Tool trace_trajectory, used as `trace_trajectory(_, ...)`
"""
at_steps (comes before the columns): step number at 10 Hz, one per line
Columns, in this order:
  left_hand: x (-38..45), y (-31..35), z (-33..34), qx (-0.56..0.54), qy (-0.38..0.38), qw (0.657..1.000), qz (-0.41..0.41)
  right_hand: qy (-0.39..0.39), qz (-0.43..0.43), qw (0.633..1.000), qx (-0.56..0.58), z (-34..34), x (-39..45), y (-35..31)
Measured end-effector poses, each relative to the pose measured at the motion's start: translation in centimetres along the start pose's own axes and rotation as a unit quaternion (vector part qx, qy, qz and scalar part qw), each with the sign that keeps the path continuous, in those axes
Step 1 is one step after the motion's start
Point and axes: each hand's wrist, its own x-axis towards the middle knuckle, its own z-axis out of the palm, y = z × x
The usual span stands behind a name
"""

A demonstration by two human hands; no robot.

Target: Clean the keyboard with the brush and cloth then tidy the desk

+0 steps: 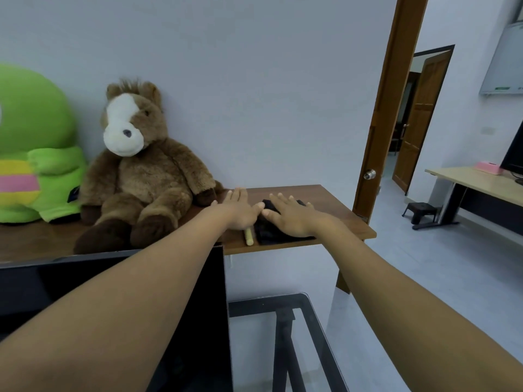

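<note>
A dark folded cloth [268,233] lies near the right end of a brown wooden shelf [334,205]. My right hand [288,215] rests flat on top of it, fingers spread. Just left of the cloth, a pale yellow brush handle [249,238] sticks out from under my left hand [240,209], which lies palm down with fingers apart; the brush head is hidden beneath it. The thumbs of both hands nearly touch. No keyboard is in view.
A brown plush horse [141,165] and a green plush toy [31,148] sit on the shelf's left part. A black monitor [113,292] stands below my left arm. A glass-topped table [311,335] is at lower right, an open doorway [418,123] beyond.
</note>
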Motion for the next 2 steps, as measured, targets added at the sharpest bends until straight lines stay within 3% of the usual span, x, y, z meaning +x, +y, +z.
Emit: trace_trajectory(2,-4.5,-3.5,-3.6,-0.022,0.061,0.997,0.031,0.053,-0.001,0.998,0.027,-2.2,-2.0,-4.8)
